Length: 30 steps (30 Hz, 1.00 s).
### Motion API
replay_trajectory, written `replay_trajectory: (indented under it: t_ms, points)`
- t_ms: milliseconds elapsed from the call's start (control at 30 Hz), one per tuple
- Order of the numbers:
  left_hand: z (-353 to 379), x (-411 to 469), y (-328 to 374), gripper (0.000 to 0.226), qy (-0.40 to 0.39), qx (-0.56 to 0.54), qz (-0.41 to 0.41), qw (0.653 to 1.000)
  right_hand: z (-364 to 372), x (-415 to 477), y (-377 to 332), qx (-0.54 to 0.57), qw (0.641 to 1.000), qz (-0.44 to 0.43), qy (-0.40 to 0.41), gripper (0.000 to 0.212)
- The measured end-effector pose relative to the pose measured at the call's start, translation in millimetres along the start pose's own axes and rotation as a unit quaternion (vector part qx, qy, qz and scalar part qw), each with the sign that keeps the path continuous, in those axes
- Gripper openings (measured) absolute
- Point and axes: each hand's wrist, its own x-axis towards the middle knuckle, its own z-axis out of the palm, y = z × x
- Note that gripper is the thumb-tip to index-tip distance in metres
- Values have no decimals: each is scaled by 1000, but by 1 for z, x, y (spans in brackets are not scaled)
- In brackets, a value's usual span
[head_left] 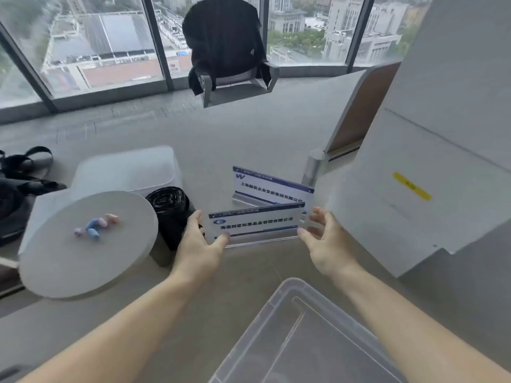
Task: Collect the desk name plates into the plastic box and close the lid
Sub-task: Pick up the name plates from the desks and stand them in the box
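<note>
Your left hand pinches the left end of the near name plate: the thumb lies on its front lower corner and the fingers wrap behind its edge. Your right hand is spread at the plate's right end, with the thumb tip touching the lower right corner and the other fingers fanned out just beside the edge. I cannot tell whether those fingers touch the plate.

The plate stands upright on the grey counter, its printed face towards you. It has a blue band along the top and a clear foot along the bottom. Just behind it, angled off to the right, stands the far name plate, also upright and held by neither hand.

The clear plastic box sits on the counter right in front of you, between your forearms and nearer than both plates.

To your left lies a round white disc with a few small coloured pieces on top. A black roll stands beside it, and a frosted container is behind. A black bag lies at the far left. A white panel with a yellow label stands at the right, and a dark chair faces the windows.
</note>
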Motion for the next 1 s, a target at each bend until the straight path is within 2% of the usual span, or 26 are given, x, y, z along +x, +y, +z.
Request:
replay_trajectory:
  t_ms: [67, 133, 167, 267, 300, 367, 433, 633, 733, 867, 1000]
  points:
    - [6, 9, -9, 62, -4, 19, 13, 1000, 7, 10, 5, -28, 1000, -5, 5, 56]
    - [10, 15, -17, 22, -4, 45, 21, 999, 12, 18, 6, -39, 999, -17, 12, 50]
    - [12, 17, -19, 9, 9, 55, 35, 998, 15, 21, 5, -44, 998, -29, 18, 43]
    - [9, 18, -17, 23, 56, 73, 73, 993, 21, 22, 3, -76, 994, -66, 41, 9]
    - [7, 16, -17, 26, 60, 80, 80, 992, 21, 22, 5, -81, 992, -76, 50, 8]
    - [1, 7, -18, 30, 51, 92, 96, 990, 16, 17, 11, -81, 991, -89, 55, 20]
    - [-4, -4, -15, 30, 42, 102, 113, 987, 7, 5, 14, -85, 990, -106, 42, 21]
    - [-31, -36, 17, 18, 12, 95, 183, 978, -31, -26, -13, -48, 989, -138, 30, 18]
    - [-57, -64, 47, 13, -17, 82, 205, 975, -53, -45, -47, -29, 985, -166, 26, 10]
    - [-115, -109, 87, 16, -46, 87, 252, 963, -73, -85, -109, -5, 978, -208, 14, 14]
    - [-198, -162, 116, 14, -19, 91, 273, 958, -68, -143, -182, 16, 966, -257, -32, 22]
